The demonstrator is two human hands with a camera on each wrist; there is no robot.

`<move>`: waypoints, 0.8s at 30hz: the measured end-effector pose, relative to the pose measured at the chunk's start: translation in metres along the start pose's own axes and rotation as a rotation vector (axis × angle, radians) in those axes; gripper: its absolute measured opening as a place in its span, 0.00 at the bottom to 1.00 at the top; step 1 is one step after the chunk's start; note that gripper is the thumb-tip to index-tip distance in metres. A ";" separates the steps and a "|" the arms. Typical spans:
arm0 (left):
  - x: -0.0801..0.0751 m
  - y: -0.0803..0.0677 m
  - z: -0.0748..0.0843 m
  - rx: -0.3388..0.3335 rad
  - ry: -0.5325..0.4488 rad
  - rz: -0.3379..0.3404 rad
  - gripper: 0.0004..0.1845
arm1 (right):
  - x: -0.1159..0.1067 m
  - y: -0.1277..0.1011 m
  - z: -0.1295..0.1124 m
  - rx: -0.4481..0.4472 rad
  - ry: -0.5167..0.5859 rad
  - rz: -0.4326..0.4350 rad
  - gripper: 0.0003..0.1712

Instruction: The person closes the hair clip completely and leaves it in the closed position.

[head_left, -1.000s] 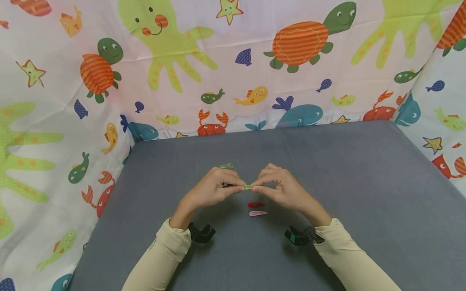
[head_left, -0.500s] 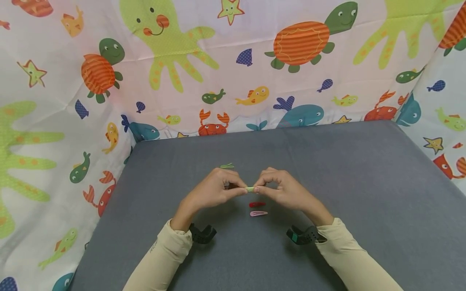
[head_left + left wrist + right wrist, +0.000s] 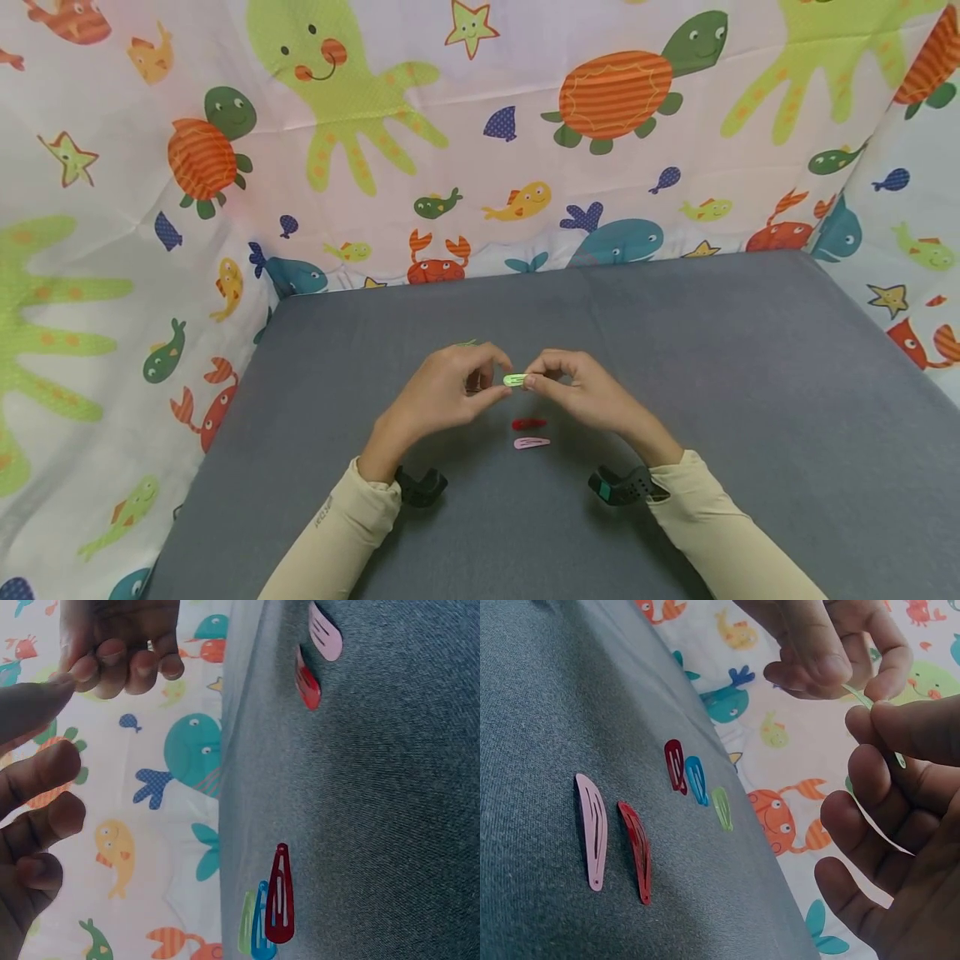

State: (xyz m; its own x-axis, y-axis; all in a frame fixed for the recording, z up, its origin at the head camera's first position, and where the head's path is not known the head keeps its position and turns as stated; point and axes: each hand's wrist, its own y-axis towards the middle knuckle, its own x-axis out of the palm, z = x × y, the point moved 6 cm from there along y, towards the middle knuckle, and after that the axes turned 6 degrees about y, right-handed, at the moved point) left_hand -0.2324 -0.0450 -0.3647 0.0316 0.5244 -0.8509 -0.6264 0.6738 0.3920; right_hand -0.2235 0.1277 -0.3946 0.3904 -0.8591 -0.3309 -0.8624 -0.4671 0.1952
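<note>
2 hands meet above a grey table (image 3: pixel 750 400): the right hand (image 3: pixel 581 392) and left hand (image 3: pixel 442 392) each pinch an end of a green clip (image 3: pixel 514 380). 2 clips, red (image 3: pixel 529 424) and pink (image 3: pixel 532 443), lie just below it; sea-animal cloth (image 3: pixel 480 142) walls the table.

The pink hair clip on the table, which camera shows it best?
The right wrist view: the pink hair clip lies whole and large on the grey table, beside the red clip. The head view shows it tiny; the left wrist view cuts it off at the top edge.
</note>
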 end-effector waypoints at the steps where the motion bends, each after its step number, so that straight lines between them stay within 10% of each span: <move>1: 0.000 0.000 0.001 0.010 0.012 0.013 0.11 | 0.001 0.000 0.000 0.004 0.006 -0.001 0.08; 24: 0.007 -0.001 -0.002 0.119 0.180 0.179 0.05 | 0.003 0.002 0.006 -0.002 -0.061 0.078 0.06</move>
State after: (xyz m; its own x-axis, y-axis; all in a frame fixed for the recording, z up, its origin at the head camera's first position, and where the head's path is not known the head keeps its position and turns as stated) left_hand -0.2326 -0.0432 -0.3714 -0.2173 0.5470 -0.8085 -0.5134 0.6404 0.5713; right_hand -0.2256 0.1259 -0.4003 0.3013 -0.8788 -0.3701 -0.8888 -0.3994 0.2248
